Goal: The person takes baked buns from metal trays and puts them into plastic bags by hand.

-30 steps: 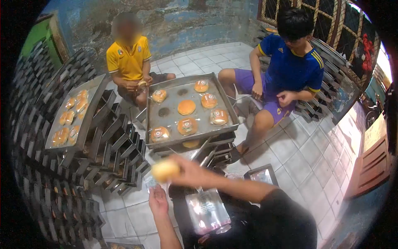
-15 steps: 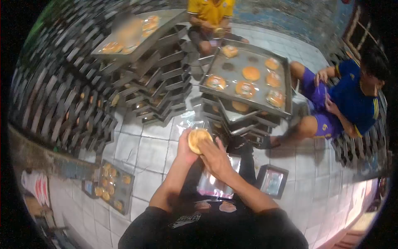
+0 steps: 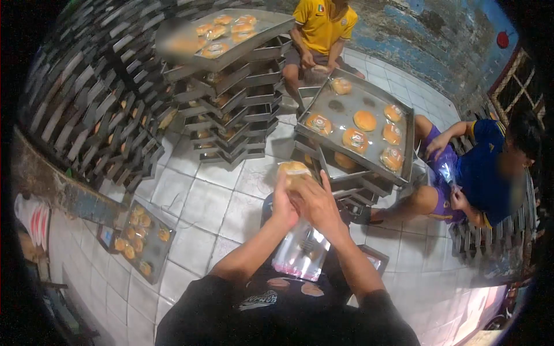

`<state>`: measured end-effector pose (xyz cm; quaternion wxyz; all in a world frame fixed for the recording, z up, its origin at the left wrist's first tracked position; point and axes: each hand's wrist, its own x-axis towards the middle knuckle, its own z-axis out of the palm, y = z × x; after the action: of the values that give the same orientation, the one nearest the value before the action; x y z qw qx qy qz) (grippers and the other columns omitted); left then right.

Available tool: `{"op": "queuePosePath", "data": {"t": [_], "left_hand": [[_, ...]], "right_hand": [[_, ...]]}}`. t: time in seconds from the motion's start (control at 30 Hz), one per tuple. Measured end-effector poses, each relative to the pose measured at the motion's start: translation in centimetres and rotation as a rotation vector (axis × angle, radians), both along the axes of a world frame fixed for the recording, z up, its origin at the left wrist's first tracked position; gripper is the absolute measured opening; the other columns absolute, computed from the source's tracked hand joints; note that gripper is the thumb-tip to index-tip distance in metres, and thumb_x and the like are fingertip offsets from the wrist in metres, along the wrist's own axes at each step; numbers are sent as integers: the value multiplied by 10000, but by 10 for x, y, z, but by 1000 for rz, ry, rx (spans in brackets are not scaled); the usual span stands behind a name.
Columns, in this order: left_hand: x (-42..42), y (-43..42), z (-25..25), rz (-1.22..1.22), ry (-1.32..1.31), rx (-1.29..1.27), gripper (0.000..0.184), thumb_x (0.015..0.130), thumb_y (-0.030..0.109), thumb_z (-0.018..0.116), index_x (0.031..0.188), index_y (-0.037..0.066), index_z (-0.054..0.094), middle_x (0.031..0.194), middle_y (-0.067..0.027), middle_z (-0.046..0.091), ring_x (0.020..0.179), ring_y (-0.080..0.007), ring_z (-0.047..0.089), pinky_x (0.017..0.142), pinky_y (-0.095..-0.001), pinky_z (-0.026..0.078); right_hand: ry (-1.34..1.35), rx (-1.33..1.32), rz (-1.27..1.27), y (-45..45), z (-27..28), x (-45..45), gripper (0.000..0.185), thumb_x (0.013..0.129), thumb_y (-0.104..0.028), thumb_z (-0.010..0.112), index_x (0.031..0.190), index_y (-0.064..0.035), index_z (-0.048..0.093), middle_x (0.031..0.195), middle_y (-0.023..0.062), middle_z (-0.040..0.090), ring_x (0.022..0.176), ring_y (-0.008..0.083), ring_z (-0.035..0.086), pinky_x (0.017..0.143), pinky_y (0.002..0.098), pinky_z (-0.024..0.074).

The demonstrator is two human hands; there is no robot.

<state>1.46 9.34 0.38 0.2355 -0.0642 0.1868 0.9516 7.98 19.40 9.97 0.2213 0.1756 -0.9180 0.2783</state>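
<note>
A round golden bun point(image 3: 295, 168) is between my two hands in front of my lap, with shiny clear plastic around it. My left hand point(image 3: 284, 202) wraps the bun's left side and underside. Across its lower right part lies my right hand point(image 3: 316, 202), fingers bent over the bun and thumb side raised. Both hands are closed, and their fingers hide the lower part of the bun. On my lap, just below the hands, rests a stack of clear plastic bags point(image 3: 300, 254) with a pinkish lower edge.
A metal tray point(image 3: 346, 105) with wrapped buns tops a stack ahead right. Another bun tray point(image 3: 254, 43) crowns a tall stack at left. A small tray point(image 3: 154, 254) of buns lies on the floor. Two people, in a yellow shirt point(image 3: 324, 26) and blue shirt point(image 3: 483, 167), sit nearby.
The bun has tilted and moved slightly up and right; my right hand has shifted from its face to its lower edge. My view has turned a little.
</note>
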Motion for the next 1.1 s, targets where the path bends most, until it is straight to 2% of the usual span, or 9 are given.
{"op": "queuePosePath", "data": {"t": [0.17,0.33,0.4,0.47,0.53,0.67,0.8,1.0,1.1], "left_hand": [[-12,-18,37,-200,-204,-26,705,1062,642,284,1415,83,530,1417,-154,588,1284,-361,572,1089,-576,473],[-37,-46,10,-105,-43,-98,596,1099,537,296,1399,82,536,1406,-142,594,1278,-335,584,1033,-540,518],[-33,-63,23,-41,-181,-120,577,1097,534,313,1373,88,554,1375,-128,614,1256,-316,594,1039,-508,505],[7,-64,24,-200,40,3,569,1091,546,330,1335,95,578,1342,-121,631,1224,-281,608,1027,-483,509],[30,-62,41,-402,-224,-160,473,1093,476,404,1283,93,606,1284,-115,664,1193,-239,624,1040,-413,499],[12,-68,13,-285,121,-481,432,1105,368,445,1343,44,603,1282,-119,680,1172,-226,649,1038,-363,500],[11,-50,-7,-87,504,-742,399,1100,311,502,1248,-5,695,1147,-67,729,1087,-190,675,945,-303,515],[6,-41,18,134,456,-747,317,1085,235,543,993,-23,702,805,-43,700,760,-97,669,685,-250,537],[-7,-46,10,136,432,-917,245,1039,188,606,980,-27,705,787,-32,637,708,-125,606,693,-259,498]], "right_hand": [[-456,-275,37,-12,-14,30,185,880,-26,713,1046,-72,647,1070,129,667,1097,306,656,949,502,507],[-978,-931,1020,-20,-7,69,185,920,-42,718,810,-56,570,918,37,619,863,164,592,716,299,478],[-894,-678,387,-8,-7,70,215,854,-96,778,1017,-23,659,1030,88,652,961,185,641,835,333,531],[31,-245,-190,-2,-19,41,372,785,-83,801,1115,-3,649,1143,164,654,1066,304,661,877,380,551],[67,-183,-136,-5,-20,45,362,772,-66,805,1100,-19,660,1095,169,665,1061,327,662,892,388,550],[41,-88,-38,5,-36,34,333,858,-130,765,1156,-13,674,1040,164,703,1006,309,692,880,373,557],[-325,-518,-424,21,-51,11,355,1027,-265,586,1239,5,676,1014,238,734,908,261,737,813,381,557],[-83,-349,-290,7,-9,14,232,998,-179,628,904,27,676,772,183,632,669,341,619,675,416,512],[-188,-424,-319,25,-29,-10,258,1016,-183,613,850,13,634,703,121,575,605,207,552,579,352,432]]}}
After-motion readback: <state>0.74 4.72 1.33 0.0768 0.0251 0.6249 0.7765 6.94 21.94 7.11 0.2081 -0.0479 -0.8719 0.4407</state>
